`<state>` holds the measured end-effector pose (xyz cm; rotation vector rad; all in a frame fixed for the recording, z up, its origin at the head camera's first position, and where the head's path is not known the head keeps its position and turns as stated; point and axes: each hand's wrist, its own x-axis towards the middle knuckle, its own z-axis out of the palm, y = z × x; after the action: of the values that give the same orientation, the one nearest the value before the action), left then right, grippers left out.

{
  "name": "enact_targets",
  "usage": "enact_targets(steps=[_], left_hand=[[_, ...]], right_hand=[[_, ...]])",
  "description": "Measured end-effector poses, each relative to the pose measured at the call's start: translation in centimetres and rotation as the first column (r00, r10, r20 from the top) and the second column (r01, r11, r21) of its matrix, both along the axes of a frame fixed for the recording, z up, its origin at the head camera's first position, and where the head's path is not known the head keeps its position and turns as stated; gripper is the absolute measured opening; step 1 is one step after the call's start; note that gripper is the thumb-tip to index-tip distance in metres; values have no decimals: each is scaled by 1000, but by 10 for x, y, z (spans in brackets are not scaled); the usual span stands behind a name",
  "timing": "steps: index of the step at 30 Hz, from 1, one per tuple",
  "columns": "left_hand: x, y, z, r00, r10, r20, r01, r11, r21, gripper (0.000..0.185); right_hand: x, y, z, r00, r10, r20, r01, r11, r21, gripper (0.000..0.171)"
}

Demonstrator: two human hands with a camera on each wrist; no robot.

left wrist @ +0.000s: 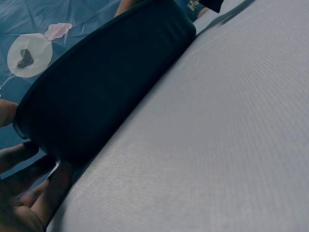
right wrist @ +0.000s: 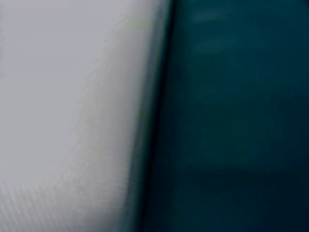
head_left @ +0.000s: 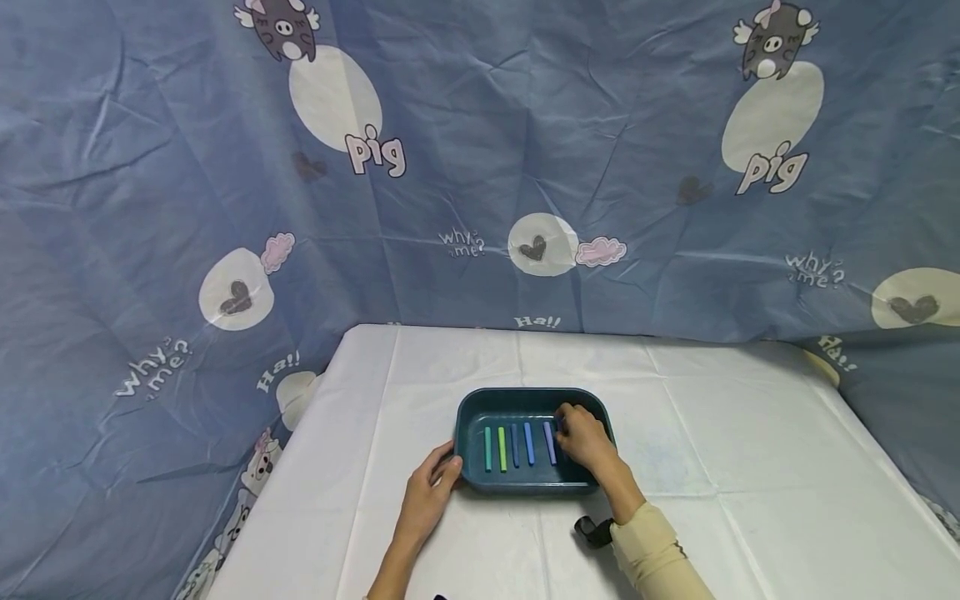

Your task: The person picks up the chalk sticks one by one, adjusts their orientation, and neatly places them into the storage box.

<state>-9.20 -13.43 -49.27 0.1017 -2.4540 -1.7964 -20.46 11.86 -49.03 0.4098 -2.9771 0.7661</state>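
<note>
A dark teal tray point(head_left: 525, 392) sits on the white tablecloth point(head_left: 712, 433). Several sticks lie side by side in it: green point(head_left: 487, 448), light green point(head_left: 502, 448), dark blue point(head_left: 514, 446), blue point(head_left: 528, 443) and purple point(head_left: 550, 442). My left hand point(head_left: 448, 467) holds the tray's near left corner; in the left wrist view the thumb sits at the rim and the fingers point(left wrist: 46, 195) lie below the tray's wall point(left wrist: 106, 82). My right hand point(head_left: 572, 423) is inside the tray at the right end of the row, fingers curled down. What lies under them is hidden.
A blue printed cloth point(head_left: 480, 167) hangs behind and at both sides of the table. The right wrist view is a blur of tray wall point(right wrist: 231, 121) against white cloth point(right wrist: 63, 121). A black strap point(head_left: 592, 531) shows at my right wrist.
</note>
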Motion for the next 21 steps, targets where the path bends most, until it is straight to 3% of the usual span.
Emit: enact_targets(steps=[10,14,19,21], left_hand=[[-2,-3,0,1000,-1,-9,1,1000,-5,45],[-2,-2,-1,1000,-22,-13,22,1000,11,46],[-5,0,-1,999,-37,-28,37,999,-4,45],[-8,-3,-8,999,-38,-33,38,999,-1,45]], right_hand=[[0,-6,6,999,-8,34,8,1000,10,27],[5,4,13,999,25,-34,-29,992,-123,26],[16,34,21,981,28,-192,-90,942,-323,26],[20,51,23,976,4,-218,-86,925,-370,28]])
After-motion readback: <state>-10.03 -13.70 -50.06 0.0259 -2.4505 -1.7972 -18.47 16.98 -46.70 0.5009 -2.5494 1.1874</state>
